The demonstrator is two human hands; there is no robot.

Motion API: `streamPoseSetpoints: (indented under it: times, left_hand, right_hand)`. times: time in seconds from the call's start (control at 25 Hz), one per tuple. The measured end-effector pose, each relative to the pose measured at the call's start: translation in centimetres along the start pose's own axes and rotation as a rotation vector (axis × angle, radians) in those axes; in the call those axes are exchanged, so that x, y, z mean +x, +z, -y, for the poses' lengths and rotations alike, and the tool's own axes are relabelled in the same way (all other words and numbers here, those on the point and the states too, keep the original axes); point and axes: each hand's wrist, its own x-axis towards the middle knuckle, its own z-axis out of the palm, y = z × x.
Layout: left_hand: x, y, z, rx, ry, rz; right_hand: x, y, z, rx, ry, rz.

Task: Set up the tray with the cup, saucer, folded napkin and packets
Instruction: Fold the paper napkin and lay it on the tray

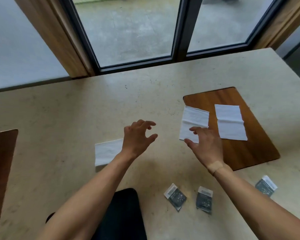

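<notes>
Head view looks down on a pale stone-coloured worktop (pixel 80 108) set against a dark-framed window (pixel 178 28). Both bare forearms reach forward over it.

The left hand (pixel 137 137) hovers near the middle of the worktop, its grip half wide: fingers spread and bent like a claw, thumb apart from them, holding nothing. Just left of its wrist lies a white napkin (pixel 107 151), flat on the worktop, with its right end hidden behind the wrist and forearm.

The right hand (pixel 206 144) is at the left edge of the wooden tray (pixel 246 153), a flat brown board with rounded corners lying on the right half of the worktop. Its fingers are loosely spread and slightly bent over the near end of a second napkin (pixel 194 118), which lies half on the tray and half off its left edge. Whether the fingertips touch the napkin or hang just above it I cannot tell; the grip is not closed round anything. A tan plaster (pixel 215 166) is wrapped at that wrist.

A third napkin (pixel 230 122), creased across its middle, lies flat on the tray to the right of the second, apart from it.

Three small grey-and-white packets lie on the worktop near the person, all off the tray: the left packet (pixel 175 196), the middle packet (pixel 204 200) beside it, and the right packet (pixel 266 186) beyond the right forearm, near the tray's near corner.

A dark chair seat (pixel 123 215) shows below the near edge between the arms. Another brown board (pixel 0 170) is at the far left edge.
</notes>
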Motion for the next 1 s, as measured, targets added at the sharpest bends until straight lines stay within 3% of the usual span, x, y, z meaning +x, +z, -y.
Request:
streamPoseSetpoints:
  times: [0.2,0.48,0.72,1.0]
  left_hand:
    - [3.7,4.7,-4.9,0.033,0.048,0.048]
    - [7.8,9.2,-6.9,0.196,0.08,0.121]
    - [9.4,11.4,-6.3,0.267,0.105,0.194]
    - [9.9,12.4,-5.7,0.205,0.126,0.151]
  right_hand:
    - [2.3,-1.5,-6.1,-0.039,0.059,0.009]
    - [6.3,0.1,-8.7,-0.104,0.031,0.113]
    - [7.2,2.1,-8.9,-0.133,-0.036,0.047]
    - [7.7,3.0,-8.7,-0.082,0.019,-0.045]
